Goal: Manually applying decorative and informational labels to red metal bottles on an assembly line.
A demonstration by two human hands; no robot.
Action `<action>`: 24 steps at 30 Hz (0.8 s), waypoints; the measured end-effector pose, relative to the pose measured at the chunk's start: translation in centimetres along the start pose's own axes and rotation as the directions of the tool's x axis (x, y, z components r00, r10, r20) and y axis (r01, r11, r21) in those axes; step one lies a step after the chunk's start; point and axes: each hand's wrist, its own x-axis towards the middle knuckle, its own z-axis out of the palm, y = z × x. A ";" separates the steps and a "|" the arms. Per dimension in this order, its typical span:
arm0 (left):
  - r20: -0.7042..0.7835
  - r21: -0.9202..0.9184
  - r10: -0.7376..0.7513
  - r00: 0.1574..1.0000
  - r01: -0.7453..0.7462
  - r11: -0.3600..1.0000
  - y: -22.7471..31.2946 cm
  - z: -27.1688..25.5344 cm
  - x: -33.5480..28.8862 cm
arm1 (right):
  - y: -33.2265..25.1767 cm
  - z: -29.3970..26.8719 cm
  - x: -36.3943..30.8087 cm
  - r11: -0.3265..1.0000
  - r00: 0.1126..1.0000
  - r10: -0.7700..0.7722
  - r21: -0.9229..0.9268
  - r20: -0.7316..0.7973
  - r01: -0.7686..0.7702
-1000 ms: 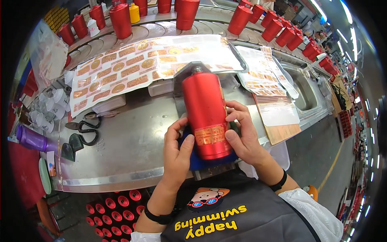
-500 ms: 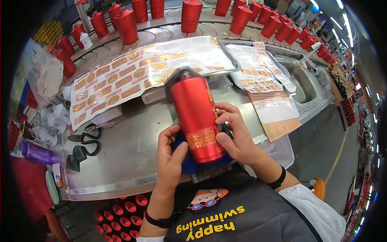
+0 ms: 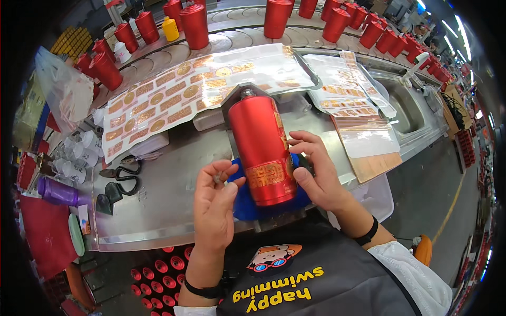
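A red metallic bottle (image 3: 256,142) lies tilted in a metal holder with a blue cushion (image 3: 243,204) under its lower end; its neck points away from me. A gold patterned sticker (image 3: 268,175) sits near its base, and more gold decoration runs along its right side. My left hand (image 3: 215,205) is just left of the bottle, apart from it, fingers curved and spread. Something small and pale shows by its fingertips, too small to name. On the other side, my right hand (image 3: 322,174) is open close to the bottle's edge; whether its thumb touches, I cannot tell.
Gold sticker sheets (image 3: 158,102) spread behind the bottle, with more sheets (image 3: 342,87) to the right, near a sink (image 3: 403,108). Black scissors (image 3: 126,176) lie left. Red bottles (image 3: 194,26) line the curved conveyor. Below the table stand several red bottles (image 3: 162,266).
Both hands have drawn back from the bottle, the left further out. The view has shifted slightly. Conveyor bottles have moved to the right, and a yellow bottle now shows among them.
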 end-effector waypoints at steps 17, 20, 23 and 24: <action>0.022 -0.178 -0.264 0.964 0.264 0.948 1.3 -0.4 1.0 | 0.0 -1.5 -0.9 0.995 0.997 -0.058 -0.078 -0.048 0.054; -0.056 0.091 -0.185 0.981 0.189 0.978 0.3 0.0 1.1 | 0.0 -1.6 -1.1 0.998 0.998 -0.039 -0.059 -0.050 0.036; -0.025 0.509 -0.105 0.994 0.104 0.855 -0.4 0.2 0.9 | 0.1 -1.7 -1.1 0.998 0.999 -0.039 -0.052 -0.033 0.038; -0.028 0.562 -0.059 0.998 0.065 0.825 -1.0 -0.3 1.0 | 0.1 -1.8 -1.2 0.997 0.999 -0.043 -0.064 -0.019 0.042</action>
